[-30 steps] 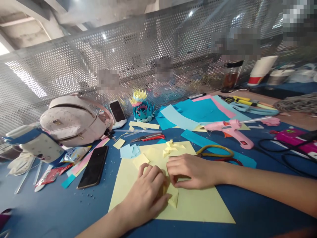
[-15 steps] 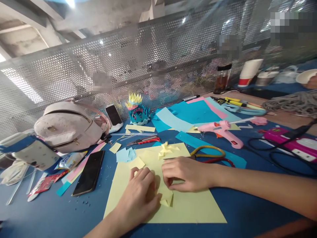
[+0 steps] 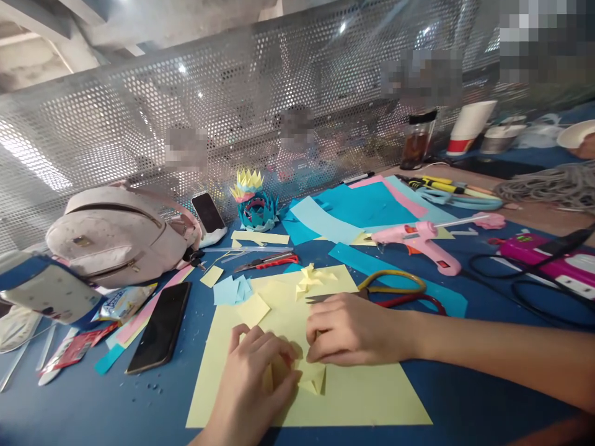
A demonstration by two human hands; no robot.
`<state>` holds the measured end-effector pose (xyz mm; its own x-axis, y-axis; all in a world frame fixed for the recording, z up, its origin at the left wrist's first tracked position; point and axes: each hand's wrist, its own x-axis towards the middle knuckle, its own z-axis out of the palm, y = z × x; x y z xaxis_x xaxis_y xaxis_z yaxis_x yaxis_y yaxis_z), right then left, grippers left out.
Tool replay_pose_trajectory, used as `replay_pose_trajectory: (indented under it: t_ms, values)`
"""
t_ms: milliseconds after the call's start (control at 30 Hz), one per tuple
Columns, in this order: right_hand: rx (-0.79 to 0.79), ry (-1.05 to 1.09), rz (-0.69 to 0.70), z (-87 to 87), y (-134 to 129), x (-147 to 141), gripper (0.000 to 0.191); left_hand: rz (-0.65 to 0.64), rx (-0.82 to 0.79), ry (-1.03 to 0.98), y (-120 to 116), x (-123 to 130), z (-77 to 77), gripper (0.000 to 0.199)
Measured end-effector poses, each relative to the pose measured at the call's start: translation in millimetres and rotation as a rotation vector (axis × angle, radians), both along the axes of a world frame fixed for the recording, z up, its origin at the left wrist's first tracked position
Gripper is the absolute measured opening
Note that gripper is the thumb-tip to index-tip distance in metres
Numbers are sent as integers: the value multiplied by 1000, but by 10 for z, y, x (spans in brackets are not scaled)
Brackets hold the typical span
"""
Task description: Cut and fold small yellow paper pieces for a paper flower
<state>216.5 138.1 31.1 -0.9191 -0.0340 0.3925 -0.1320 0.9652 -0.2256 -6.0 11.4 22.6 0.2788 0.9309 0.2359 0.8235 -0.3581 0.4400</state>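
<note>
My left fingers (image 3: 266, 347) curl half-open, right fingers (image 3: 321, 331) bunch, grip unclear. The folded paper (image 3: 313, 378) lies by my left thumb (image 3: 284, 391), corner pointing near, long axis hidden; yellow sheet (image 3: 365, 399) spreads open to its right edge.

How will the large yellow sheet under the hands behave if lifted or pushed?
The large yellow sheet looks thin and flat, so it's probably light and apt to bend when lifted by an edge. The folded yellow pieces lying on it might slide off if it tilts.
</note>
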Motion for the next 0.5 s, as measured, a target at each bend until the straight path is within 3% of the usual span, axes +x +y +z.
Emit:
replay_pose_trajectory:
  t_ms: [267,500]
  values:
    - [-46,49,-173,-46,-116,-20,24,-19,90,12,60,-86,-3,12]
    - [146,126,-142,-78,-152,-48,18,-18,115,16,70,-122,24,17]
